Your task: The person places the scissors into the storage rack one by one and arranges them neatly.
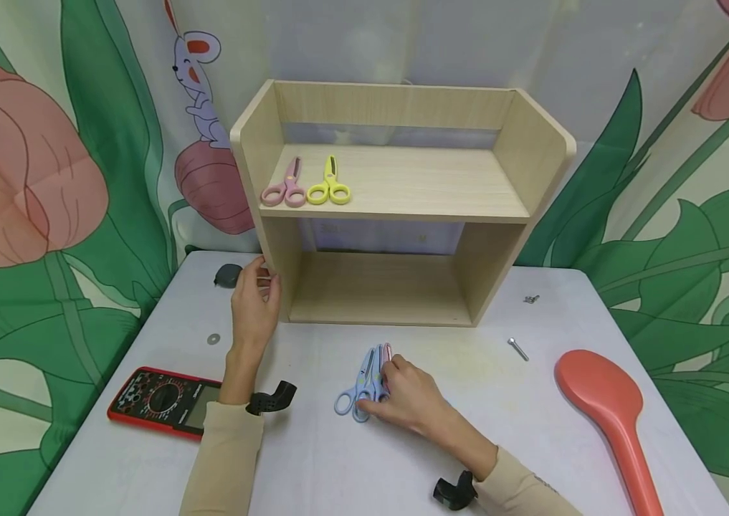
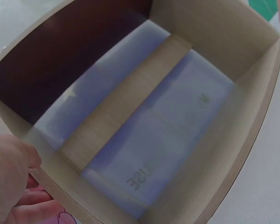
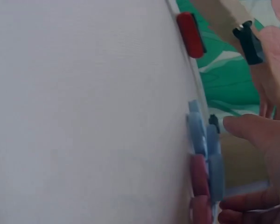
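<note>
On the table in front of a wooden shelf (image 1: 380, 290) lie blue scissors (image 1: 361, 381), with pink-red scissors (image 1: 387, 351) partly hidden beside them. My right hand (image 1: 412, 394) is over this group, thumb spread from the fingers. In the right wrist view the thumb stands a little apart from the blue scissors (image 3: 196, 128), and the fingertips are right at the handles' other side. My left hand (image 1: 256, 304) touches the shelf's left side panel from outside, fingers relaxed. The left wrist view has that hand (image 2: 14, 182) at the panel's edge.
Pink scissors (image 1: 284, 185) and yellow scissors (image 1: 330, 183) lie on the upper shelf's left. A red multimeter (image 1: 164, 400), a dark object (image 1: 228, 275) and a washer (image 1: 213, 339) are on the left. A bolt (image 1: 518, 349), small metal pieces (image 1: 531, 299) and a red spoon-shaped object (image 1: 603, 394) lie on the right.
</note>
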{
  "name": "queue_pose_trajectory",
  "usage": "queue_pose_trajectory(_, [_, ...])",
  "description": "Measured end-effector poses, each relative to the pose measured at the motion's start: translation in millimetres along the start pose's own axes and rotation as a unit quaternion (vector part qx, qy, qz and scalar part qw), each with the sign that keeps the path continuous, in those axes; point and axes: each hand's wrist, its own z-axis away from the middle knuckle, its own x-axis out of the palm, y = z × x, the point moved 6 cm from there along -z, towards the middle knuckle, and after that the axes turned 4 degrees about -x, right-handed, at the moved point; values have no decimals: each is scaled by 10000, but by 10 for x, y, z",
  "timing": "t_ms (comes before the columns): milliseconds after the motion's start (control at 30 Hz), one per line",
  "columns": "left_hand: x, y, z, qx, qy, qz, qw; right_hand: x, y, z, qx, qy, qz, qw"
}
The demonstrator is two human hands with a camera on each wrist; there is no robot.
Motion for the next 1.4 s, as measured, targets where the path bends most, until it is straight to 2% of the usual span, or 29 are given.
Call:
queue_pose_trajectory(233, [-3, -21, 1, 22, 48, 20, 10000, 107, -54, 40, 15, 82, 335, 9994])
queue_pose_trajectory(467, [7, -21, -1, 33, 63, 44, 10000, 110, -67, 20, 96, 132, 495, 9986])
queue_pose_trajectory(600, [10, -13, -6, 14, 48, 26, 10000, 112, -68, 7, 161, 156, 346, 9992])
queue_pose_trajectory(867, [10, -27, 0, -32, 39, 16, 10000, 61, -56, 5, 408, 249, -384, 9981])
queue_pose_trajectory(967, [3, -25, -8, -10, 67, 31, 10000, -68, -80, -33, 257, 506, -747, 9956])
queue_pose_trajectory(1100, [-3, -37, -14, -52, 73, 88, 9999, -342, -148, -113, -246, 1095, -1012, 9885])
queue_pose_trajectory(1300, [7, -47, -6, -89, 22, 139, 9999, -859, -258, -225, -1130, 2131, -993, 9654])
queue_pose_trajectory(1400, [4, -41, -5, -55, 49, 121, 9999, -1128, -285, -317, -1396, 2449, -1007, 9542])
